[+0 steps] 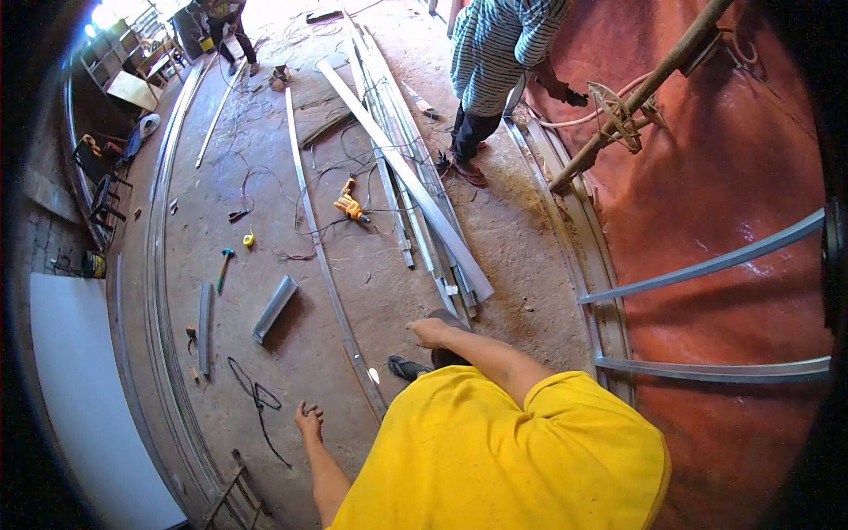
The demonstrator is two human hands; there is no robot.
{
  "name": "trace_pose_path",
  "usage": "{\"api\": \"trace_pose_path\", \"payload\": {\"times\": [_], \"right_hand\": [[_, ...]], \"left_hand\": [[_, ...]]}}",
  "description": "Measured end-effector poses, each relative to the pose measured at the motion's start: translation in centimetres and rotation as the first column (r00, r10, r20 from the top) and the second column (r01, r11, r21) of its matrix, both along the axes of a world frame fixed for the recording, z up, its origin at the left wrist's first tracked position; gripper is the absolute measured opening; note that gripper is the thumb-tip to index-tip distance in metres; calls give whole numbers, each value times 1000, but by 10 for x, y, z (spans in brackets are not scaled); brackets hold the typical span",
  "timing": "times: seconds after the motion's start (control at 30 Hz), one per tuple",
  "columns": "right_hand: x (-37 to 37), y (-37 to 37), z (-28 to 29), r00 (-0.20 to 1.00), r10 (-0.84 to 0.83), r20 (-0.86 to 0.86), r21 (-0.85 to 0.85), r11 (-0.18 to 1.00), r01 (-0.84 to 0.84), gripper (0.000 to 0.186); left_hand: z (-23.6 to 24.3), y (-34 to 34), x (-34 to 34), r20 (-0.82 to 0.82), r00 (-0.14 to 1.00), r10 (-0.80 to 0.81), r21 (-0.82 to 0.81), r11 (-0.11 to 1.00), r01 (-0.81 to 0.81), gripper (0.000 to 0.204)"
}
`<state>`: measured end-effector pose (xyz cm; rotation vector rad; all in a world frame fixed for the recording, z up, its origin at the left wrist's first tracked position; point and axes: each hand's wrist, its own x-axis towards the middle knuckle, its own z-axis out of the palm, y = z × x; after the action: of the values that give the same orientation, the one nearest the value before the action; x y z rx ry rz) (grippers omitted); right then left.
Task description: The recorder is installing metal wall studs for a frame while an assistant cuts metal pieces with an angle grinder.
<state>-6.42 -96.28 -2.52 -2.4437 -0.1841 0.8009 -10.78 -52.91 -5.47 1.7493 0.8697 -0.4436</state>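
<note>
My left hand [309, 422] reaches out low over the concrete floor with its fingers apart and nothing in it. A dark looped cord [261, 399] lies just to its left. My right hand [431, 333] is in front of my dark-clothed knee, fingers drawn together, with no object showing in them. Beyond it ends a stack of long metal profiles [422, 208], a wide pale strip [406, 172] lying slantwise across the top. Between my hands runs a long thin metal strip [322, 243]. Short metal channel pieces, one of them a wide channel [276, 309], lie farther left.
A yellow drill [351, 206], tape measure [250, 238] and hammer [224, 265] lie about, with cables across the floor. One co-worker in a striped shirt [495, 57] stands far right; another person [231, 31] is far left. Curved metal bars [707, 265] and a wooden pole [649, 88] stand right.
</note>
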Motion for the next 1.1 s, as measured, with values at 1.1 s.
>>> {"api": "trace_pose_path", "payload": {"times": [1.1], "right_hand": [[171,186,-41,959,-217,-181,-104,974,201,30]], "left_hand": [[13,129,263,9,719,-695,69,718,693,60]]}}
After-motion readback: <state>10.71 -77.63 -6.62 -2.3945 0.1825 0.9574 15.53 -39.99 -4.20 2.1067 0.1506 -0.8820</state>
